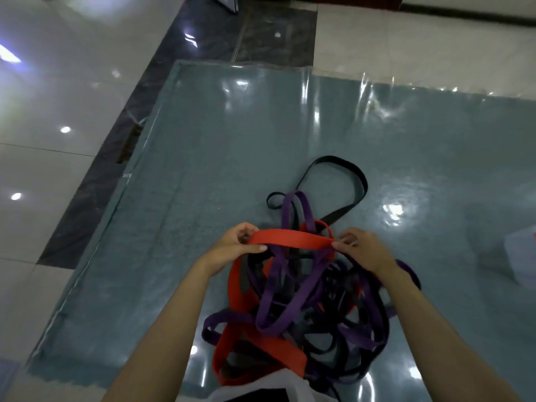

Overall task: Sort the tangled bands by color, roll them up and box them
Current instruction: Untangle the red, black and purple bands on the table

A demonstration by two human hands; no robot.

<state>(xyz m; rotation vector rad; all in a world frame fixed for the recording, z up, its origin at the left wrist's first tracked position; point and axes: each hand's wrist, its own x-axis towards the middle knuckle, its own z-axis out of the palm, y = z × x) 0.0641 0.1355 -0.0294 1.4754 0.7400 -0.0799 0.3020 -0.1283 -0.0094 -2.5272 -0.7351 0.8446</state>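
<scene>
Two hands are up over the pile. The left hand (236, 246) pinches one end of a raised stretch of red band (290, 238), thumb below and fingers curled over the top. The right hand (362, 250) pinches the other end of that stretch between thumb and fingertips. The red band runs flat and level between them, lifted above the rest.

Below and nearer the person lies the tangle (304, 309), on a blue-grey mat (203, 158) covered in shiny clear plastic. Three colours show in it: red, purple and black. How many bands of each cannot be counted, as the loops cross and hide one another. Wide red loops sit on its left side and front. Purple bands (278, 303) weave through the middle and right. Black bands (348, 332) fill the right side, and one black loop (352, 181) trails out on the mat beyond the hands, with a purple loop just beside it.

The mat lies on a glossy tiled floor (58, 82). A blurred white thing (522, 256) sits at the right edge.
</scene>
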